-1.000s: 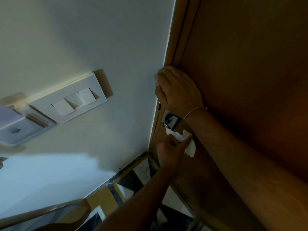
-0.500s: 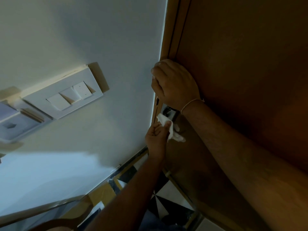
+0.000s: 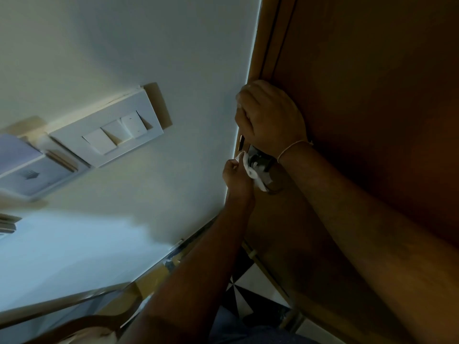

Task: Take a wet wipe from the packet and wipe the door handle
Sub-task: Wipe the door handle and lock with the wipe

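Observation:
The shiny metal door handle sits on the brown wooden door, close to the door's edge. My left hand holds a crumpled white wet wipe and presses it against the handle from the left. Above the handle, my right hand is closed around the door's edge, its wrist hiding part of the handle. The wipe packet is out of view.
A white switch plate with three rockers is fixed to the pale wall left of the door. A second panel sits further left. A curved wooden rail and black-and-white patterned floor tiles lie below.
My left hand has risen with the wipe from below the handle onto the handle itself. My right hand keeps its grip on the door's edge.

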